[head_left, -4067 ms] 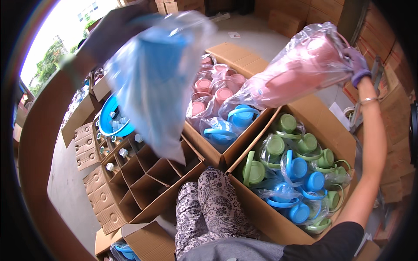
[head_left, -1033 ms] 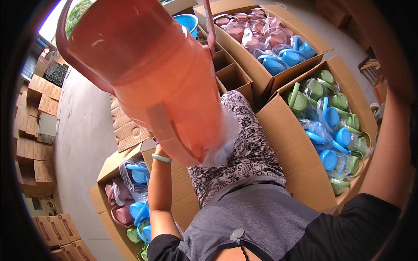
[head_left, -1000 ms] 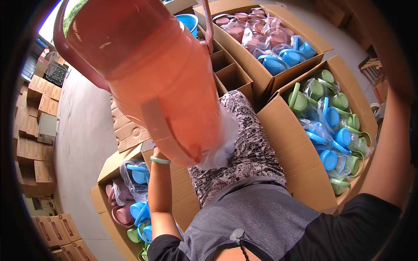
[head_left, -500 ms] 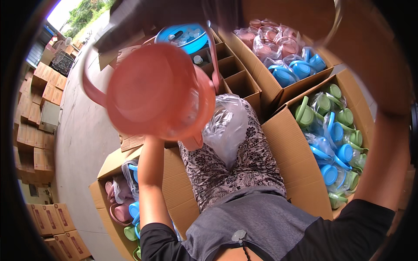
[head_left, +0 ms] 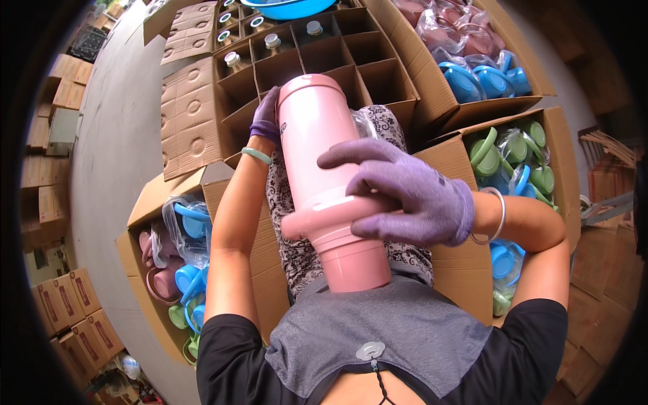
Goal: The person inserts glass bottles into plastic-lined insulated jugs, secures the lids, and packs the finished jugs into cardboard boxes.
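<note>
A large pink insulated bottle lies tilted above my lap, its narrower lid end toward my chest and its flat base away from me. My left hand, in a purple glove, holds the bottle's far left side near the base, with most of its fingers hidden behind it. My right hand, also in a purple glove, grips the pink collar and handle by the lid, its index finger stretched along the body. Part of a clear plastic bag shows behind the bottle.
A divided carton with several metal-capped bottles stands ahead, a blue basin on it. Cartons of bagged pink, blue and green lids stand at far right, right and left. Stacked boxes line the left.
The pink bottle has come down from close before the camera to above my lap, now showing its side. My right hand has come down onto its collar. The plastic bag is now mostly covered.
</note>
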The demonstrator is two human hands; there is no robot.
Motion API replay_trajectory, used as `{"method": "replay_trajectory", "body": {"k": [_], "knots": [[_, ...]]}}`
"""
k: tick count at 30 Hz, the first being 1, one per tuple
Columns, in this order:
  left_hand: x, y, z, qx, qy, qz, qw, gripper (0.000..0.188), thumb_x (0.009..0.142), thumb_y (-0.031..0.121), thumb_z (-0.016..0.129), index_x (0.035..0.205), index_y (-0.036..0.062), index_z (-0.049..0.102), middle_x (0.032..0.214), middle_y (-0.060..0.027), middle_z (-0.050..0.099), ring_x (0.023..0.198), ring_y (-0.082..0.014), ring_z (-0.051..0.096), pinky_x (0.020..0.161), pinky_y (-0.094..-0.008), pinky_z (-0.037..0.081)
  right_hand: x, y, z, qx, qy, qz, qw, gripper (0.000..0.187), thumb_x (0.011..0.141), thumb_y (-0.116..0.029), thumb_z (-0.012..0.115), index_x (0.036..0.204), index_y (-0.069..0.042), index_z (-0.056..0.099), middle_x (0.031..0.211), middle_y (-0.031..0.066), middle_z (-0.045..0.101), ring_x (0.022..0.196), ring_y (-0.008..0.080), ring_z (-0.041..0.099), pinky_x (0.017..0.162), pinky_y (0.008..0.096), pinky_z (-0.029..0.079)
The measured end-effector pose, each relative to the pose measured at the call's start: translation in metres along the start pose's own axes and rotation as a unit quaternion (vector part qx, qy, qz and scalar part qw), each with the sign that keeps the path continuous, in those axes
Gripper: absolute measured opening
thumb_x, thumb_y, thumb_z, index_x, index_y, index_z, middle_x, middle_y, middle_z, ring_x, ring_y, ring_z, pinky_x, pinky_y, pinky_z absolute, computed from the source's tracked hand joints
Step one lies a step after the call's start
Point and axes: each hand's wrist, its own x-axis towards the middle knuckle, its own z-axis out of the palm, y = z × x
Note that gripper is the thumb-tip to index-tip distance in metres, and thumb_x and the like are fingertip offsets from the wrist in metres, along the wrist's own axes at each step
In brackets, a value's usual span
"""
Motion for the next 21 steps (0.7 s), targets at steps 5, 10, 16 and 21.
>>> {"method": "replay_trajectory", "body": {"k": [5, 10, 16, 21], "knots": [[-0.017, 0.029, 0.060, -0.019, -0.071, 0.069, 0.995, 0.036, 0.097, 0.035, 0.058, 0.111, 0.0025, 0.065, 0.105, -0.0131, 0.070, 0.091, -0.0266, 0.069, 0.083, -0.0401, 0.058, -0.020, -0.008, 0.017, -0.039, 0.012, -0.092, 0.995, 0.034, 0.072, -0.012, 0.079, 0.095, -0.005, 0.054, 0.121, 0.0157, 0.056, 0.116, 0.0379, 0.055, 0.094, 0.0485, 0.048], [-0.020, 0.052, 0.060, 0.134, -0.047, 0.215, 0.966, 0.026, 0.095, 0.029, 0.065, 0.102, 0.0034, 0.067, 0.092, -0.0044, 0.067, 0.081, -0.0140, 0.064, 0.075, -0.0297, 0.055, -0.043, 0.032, 0.024, -0.032, 0.008, -0.122, 0.992, 0.035, 0.070, -0.010, 0.080, 0.093, -0.006, 0.053, 0.118, 0.0164, 0.057, 0.111, 0.0386, 0.057, 0.093, 0.0491, 0.049], [-0.013, 0.028, 0.044, 0.169, 0.041, 0.181, 0.968, 0.035, 0.096, 0.035, 0.063, 0.108, 0.0023, 0.066, 0.097, -0.0046, 0.067, 0.086, -0.0123, 0.062, 0.078, -0.0290, 0.053, -0.055, 0.029, 0.011, 0.046, -0.050, 0.020, 0.997, 0.030, 0.081, -0.014, 0.077, 0.099, -0.005, 0.055, 0.110, 0.0149, 0.060, 0.095, 0.0310, 0.063, 0.089, 0.0425, 0.051], [-0.022, 0.014, 0.003, 0.272, 0.046, 0.191, 0.942, 0.051, 0.098, 0.042, 0.056, 0.127, 0.0001, 0.054, 0.115, -0.0094, 0.062, 0.102, -0.0166, 0.059, 0.094, -0.0300, 0.048, -0.006, 0.023, -0.018, 0.083, -0.115, 0.020, 0.990, 0.028, 0.084, -0.016, 0.074, 0.100, -0.002, 0.056, 0.111, 0.0166, 0.058, 0.096, 0.0303, 0.060, 0.085, 0.0388, 0.050]]}}
